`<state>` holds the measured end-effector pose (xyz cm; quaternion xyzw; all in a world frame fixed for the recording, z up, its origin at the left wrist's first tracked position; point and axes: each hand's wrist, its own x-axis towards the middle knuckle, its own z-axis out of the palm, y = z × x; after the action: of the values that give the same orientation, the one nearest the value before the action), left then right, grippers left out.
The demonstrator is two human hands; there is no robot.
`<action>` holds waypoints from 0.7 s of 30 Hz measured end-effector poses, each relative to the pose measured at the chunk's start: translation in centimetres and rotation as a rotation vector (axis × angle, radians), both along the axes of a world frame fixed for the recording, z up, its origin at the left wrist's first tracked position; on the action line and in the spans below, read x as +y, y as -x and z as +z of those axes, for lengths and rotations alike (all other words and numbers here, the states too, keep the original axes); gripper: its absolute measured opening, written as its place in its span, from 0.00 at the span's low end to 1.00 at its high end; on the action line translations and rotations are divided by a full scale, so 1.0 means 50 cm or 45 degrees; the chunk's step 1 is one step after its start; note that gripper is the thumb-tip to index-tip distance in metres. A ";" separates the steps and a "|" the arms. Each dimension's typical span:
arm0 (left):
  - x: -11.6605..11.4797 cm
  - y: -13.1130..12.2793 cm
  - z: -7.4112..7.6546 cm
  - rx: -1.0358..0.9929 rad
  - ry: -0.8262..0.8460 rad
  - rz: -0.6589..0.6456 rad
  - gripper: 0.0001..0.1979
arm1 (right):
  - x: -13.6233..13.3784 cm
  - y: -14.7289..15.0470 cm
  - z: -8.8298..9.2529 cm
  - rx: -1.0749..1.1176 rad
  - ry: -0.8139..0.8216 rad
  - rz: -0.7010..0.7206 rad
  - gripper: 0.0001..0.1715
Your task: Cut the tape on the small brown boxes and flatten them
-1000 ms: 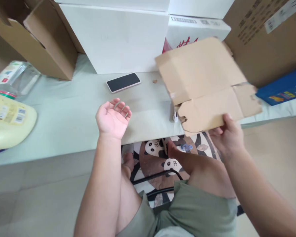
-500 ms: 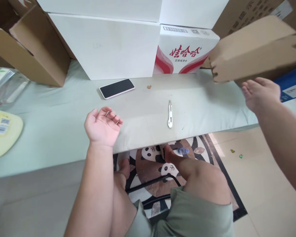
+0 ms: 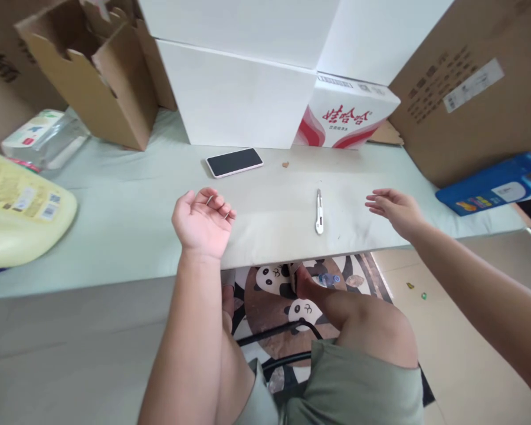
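My left hand (image 3: 204, 222) is palm up over the pale green cloth, fingers loosely curled and apart, holding nothing. My right hand (image 3: 396, 209) hovers over the right part of the cloth with nothing in it and its fingers stretched out. Between the two hands lies a white utility knife (image 3: 319, 212), nearer to my right hand. A phone (image 3: 234, 162) with a dark screen rests just beyond my left hand. Near the phone is a small brown scrap (image 3: 285, 164).
White boxes (image 3: 234, 97) and a red-and-white carton (image 3: 345, 118) stand at the back. Left are an open cardboard box (image 3: 92, 88), a clear container (image 3: 53, 141) and a yellow bottle (image 3: 26, 212). Right are a blue package (image 3: 491, 184) and a large carton (image 3: 469, 77).
My right hand has moved left, away from the blue package. The cardboard piece that was above it is no longer there. The view has shifted left.
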<state>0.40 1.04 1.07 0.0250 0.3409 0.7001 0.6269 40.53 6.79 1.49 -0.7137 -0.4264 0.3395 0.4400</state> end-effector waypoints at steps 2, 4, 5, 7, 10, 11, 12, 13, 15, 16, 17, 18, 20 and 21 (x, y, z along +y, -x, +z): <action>-0.011 0.016 0.002 -0.031 -0.014 0.038 0.16 | 0.010 0.062 0.012 -0.059 -0.003 0.136 0.05; -0.023 0.034 0.004 -0.072 -0.025 0.075 0.16 | 0.027 0.138 0.018 -0.133 -0.007 0.299 0.04; -0.028 0.044 0.005 -0.092 -0.033 0.088 0.16 | 0.038 0.181 0.018 -0.171 -0.010 0.387 0.04; -0.038 0.062 0.007 -0.127 -0.051 0.113 0.16 | 0.065 0.273 0.014 -0.240 -0.017 0.558 0.04; -0.050 0.088 0.010 -0.156 -0.058 0.156 0.15 | 0.118 0.430 0.008 -0.343 -0.039 0.801 0.07; -0.052 0.096 0.011 -0.162 -0.057 0.167 0.15 | 0.137 0.487 0.009 -0.411 -0.071 0.892 0.08; -0.054 0.103 0.011 -0.169 -0.058 0.175 0.15 | 0.153 0.546 0.011 -0.528 -0.140 0.999 0.10; -0.054 0.109 0.010 -0.177 -0.061 0.179 0.15 | 0.167 0.606 0.016 -0.662 -0.235 1.105 0.12; -0.053 0.118 0.008 -0.198 -0.077 0.188 0.14 | 0.186 0.726 0.031 -0.878 -0.489 1.272 0.15; -0.051 0.121 0.006 -0.206 -0.086 0.190 0.14 | 0.191 0.783 0.041 -0.945 -0.607 1.333 0.17; -0.048 0.123 0.004 -0.208 -0.090 0.188 0.14 | 0.193 0.837 0.053 -1.004 -0.695 1.380 0.19; -0.045 0.124 0.001 -0.206 -0.089 0.185 0.14 | 0.193 0.886 0.067 -1.067 -0.749 1.406 0.20; -0.039 0.125 -0.004 -0.191 -0.077 0.175 0.14 | 0.196 0.968 0.095 -1.171 -0.750 1.372 0.19; -0.037 0.125 -0.006 -0.184 -0.074 0.166 0.14 | 0.200 0.999 0.108 -1.206 -0.712 1.328 0.19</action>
<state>-5.86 -0.80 0.76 -0.0296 0.2754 0.7489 0.6019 -9.44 16.79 6.90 -0.3507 -0.9224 0.0399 0.1568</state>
